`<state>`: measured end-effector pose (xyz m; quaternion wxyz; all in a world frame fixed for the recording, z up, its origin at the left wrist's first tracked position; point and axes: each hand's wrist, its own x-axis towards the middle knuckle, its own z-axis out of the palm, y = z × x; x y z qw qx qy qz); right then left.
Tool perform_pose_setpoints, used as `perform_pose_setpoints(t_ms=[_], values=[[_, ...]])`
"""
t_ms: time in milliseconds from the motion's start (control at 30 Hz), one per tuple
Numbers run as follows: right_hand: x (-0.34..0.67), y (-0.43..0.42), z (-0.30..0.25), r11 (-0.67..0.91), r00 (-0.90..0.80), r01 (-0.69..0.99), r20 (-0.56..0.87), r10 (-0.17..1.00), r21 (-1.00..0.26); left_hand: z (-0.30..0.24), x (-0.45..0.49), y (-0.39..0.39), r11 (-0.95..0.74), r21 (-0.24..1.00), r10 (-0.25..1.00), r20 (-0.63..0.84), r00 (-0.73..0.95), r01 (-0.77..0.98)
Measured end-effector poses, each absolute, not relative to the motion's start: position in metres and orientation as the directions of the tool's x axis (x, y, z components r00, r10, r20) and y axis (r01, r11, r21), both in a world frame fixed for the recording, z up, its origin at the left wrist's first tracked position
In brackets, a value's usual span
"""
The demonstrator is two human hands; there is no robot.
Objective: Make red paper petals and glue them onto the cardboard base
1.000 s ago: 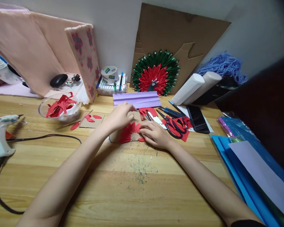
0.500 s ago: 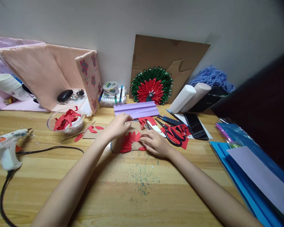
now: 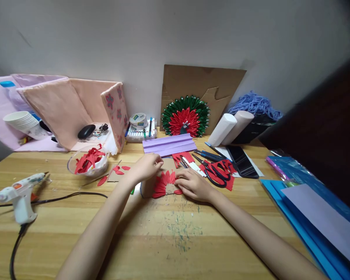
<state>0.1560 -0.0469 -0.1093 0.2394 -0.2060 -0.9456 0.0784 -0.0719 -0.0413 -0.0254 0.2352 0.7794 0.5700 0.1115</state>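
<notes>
A fan of red paper petals (image 3: pixel 164 184) lies on a piece of brown cardboard in the middle of the wooden table (image 3: pixel 169 241). My left hand (image 3: pixel 146 166) hovers over its far left side with fingers curled in a pinch; what they hold is hidden. My right hand (image 3: pixel 193 184) rests on the right side of the petals, fingers bent and pressing down on them. Loose red petals (image 3: pixel 116 171) lie just to the left on another cardboard scrap.
A glue gun (image 3: pixel 19 192) with a black cord stands at the left. A clear bowl of red scraps (image 3: pixel 89 161), folded purple paper (image 3: pixel 169 144), black scissors (image 3: pixel 216 173), a phone (image 3: pixel 241 161), markers (image 3: pixel 140 132), a finished peacock fan (image 3: pixel 185 116), and blue sheets (image 3: pixel 309 217) surround the work.
The camera has tilted up, so everything sits lower in view and more wall shows. Both hands stay on the red petal piece in almost the same pose.
</notes>
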Motion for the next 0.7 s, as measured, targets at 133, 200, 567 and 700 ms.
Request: perform_pose_setpoints(t_ms=[133,200,567,700], values=[[0.1556,-0.0467,-0.1096,0.896,-0.811,0.348,0.391,0.436,-0.278,-0.0238,-0.0711,-0.0432,-0.259,0.497,0.938,-0.076,0.339,0.828],[0.1559,-0.0466,-0.1103,0.894,-0.812,0.349,0.387,0.437,-0.280,-0.0223,-0.0716,-0.0440,-0.264,0.501,0.936,-0.071,0.344,0.824],[0.1572,-0.0472,-0.1083,0.894,-0.808,0.361,0.389,0.443,-0.266,-0.0223,-0.0742,-0.0427,-0.252,0.509,0.941,-0.071,0.331,0.823],[0.1581,-0.0469,-0.1095,0.893,-0.806,0.363,0.391,0.445,-0.267,-0.0211,-0.0735,-0.0430,-0.254,0.503,0.936,-0.088,0.341,0.826]])
